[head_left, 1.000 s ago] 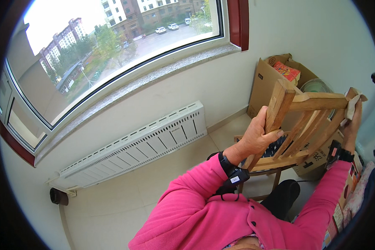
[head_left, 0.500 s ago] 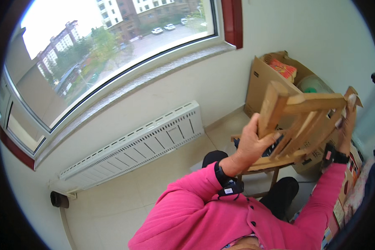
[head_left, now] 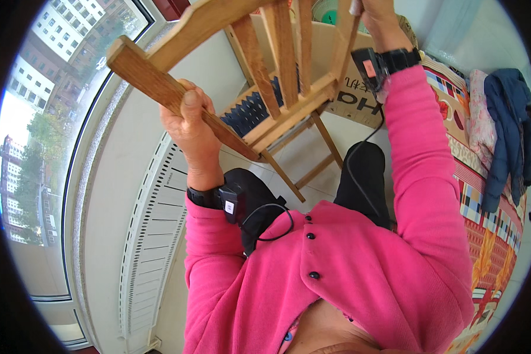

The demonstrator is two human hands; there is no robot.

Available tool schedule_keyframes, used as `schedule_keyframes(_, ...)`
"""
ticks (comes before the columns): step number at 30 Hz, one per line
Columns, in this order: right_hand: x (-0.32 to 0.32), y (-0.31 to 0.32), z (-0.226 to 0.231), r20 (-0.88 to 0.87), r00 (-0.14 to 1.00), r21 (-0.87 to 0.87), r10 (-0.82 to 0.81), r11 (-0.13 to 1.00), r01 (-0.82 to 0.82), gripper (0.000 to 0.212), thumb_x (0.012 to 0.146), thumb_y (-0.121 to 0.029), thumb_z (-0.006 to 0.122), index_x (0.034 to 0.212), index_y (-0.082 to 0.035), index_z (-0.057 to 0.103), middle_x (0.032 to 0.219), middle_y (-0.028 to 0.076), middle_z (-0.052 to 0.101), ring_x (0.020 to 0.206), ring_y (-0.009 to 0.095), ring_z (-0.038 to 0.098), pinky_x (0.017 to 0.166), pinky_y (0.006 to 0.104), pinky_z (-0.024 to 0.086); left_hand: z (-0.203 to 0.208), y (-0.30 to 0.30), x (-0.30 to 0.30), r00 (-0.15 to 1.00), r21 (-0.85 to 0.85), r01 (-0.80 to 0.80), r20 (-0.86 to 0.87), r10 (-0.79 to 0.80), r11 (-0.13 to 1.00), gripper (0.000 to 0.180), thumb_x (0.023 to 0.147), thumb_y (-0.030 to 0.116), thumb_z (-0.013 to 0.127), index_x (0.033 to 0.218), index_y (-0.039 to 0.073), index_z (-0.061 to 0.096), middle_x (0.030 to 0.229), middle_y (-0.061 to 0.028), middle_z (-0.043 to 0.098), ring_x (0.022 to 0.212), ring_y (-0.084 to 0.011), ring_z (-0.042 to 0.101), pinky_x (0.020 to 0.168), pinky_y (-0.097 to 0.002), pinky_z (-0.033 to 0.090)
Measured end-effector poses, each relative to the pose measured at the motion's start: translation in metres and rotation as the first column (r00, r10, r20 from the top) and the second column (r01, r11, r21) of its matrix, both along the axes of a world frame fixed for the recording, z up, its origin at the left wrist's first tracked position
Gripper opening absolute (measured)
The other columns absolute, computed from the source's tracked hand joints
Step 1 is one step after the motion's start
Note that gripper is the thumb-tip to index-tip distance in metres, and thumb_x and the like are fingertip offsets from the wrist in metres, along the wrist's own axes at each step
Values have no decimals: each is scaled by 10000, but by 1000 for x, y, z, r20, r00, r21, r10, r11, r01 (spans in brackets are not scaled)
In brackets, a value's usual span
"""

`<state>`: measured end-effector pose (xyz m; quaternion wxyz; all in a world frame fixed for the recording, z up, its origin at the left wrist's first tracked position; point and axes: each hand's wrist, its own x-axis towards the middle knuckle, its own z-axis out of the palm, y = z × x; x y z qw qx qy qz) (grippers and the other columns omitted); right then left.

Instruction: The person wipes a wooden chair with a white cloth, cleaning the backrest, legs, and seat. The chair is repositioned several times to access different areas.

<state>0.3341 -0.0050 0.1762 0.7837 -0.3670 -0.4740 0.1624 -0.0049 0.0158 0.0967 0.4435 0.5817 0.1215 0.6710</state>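
Observation:
A wooden chair [head_left: 282, 56] with a slatted back stands tilted in front of me at the top of the view. Behind its slats shows a dark woven seat [head_left: 251, 112], and thin legs reach the floor. My left hand [head_left: 186, 127] is wrapped round the chair's left back post, thumb on the near side. At the upper right, my right hand [head_left: 379, 16] is closed at the other post, pressing a white scrap, perhaps cloth [head_left: 356, 7], against the wood. Part of that hand is cut off by the frame's edge.
A cardboard box [head_left: 351, 97] stands behind the chair. To my left are a white radiator [head_left: 153, 236] and a window [head_left: 47, 159]. A patterned cover [head_left: 484, 242] with a dark blue garment [head_left: 507, 135] lies to the right. Black cables [head_left: 354, 165] hang from both wrist devices.
My view has swung right and down, so chair and hands sit higher and further left. Both hands keep to the chair's two posts; the white scrap stays in the right one.

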Motion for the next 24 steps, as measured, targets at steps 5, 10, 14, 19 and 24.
schedule_keyframes(5,-10,48,6,53,999,78,10,997,-14,414,866,-337,748,1106,-68,545,833,-13,561,626,68,519,532,227,465,-8,14,-8,995,-27,-74,60,75,997,299,891,257,698,956,25,521,751,-38,516,602,-113,494,542,-250,420)
schedule_keyframes(10,-18,83,-2,-11,999,59,47,997,-46,322,890,-237,735,1116,-89,559,827,-27,557,638,65,517,532,216,445,-21,15,-12,982,-24,-186,-35,185,982,231,941,229,626,999,24,538,797,-46,525,640,-111,500,558,-241,415)
schedule_keyframes(14,-15,101,-15,12,996,14,91,996,-91,302,902,-228,723,1122,-97,564,855,-28,569,668,57,503,552,203,425,-35,10,-11,979,-50,-204,-28,203,978,254,917,220,661,1007,23,529,767,-32,523,629,-99,496,559,-236,414)
schedule_keyframes(19,-17,115,-18,34,997,94,66,993,-69,301,917,-241,710,1127,-98,549,875,-23,572,680,78,519,550,219,429,-41,2,-3,972,-2,-231,-49,231,973,192,924,157,610,1023,20,518,817,-38,531,656,-105,503,588,-240,413)
schedule_keyframes(24,8,122,-27,-93,979,-39,181,982,-185,384,917,-296,710,1170,-68,534,891,-3,585,731,85,552,604,204,458,-37,-28,19,983,-177,35,-172,-66,984,259,824,43,644,1046,39,513,861,-35,573,742,-119,562,677,-242,467)
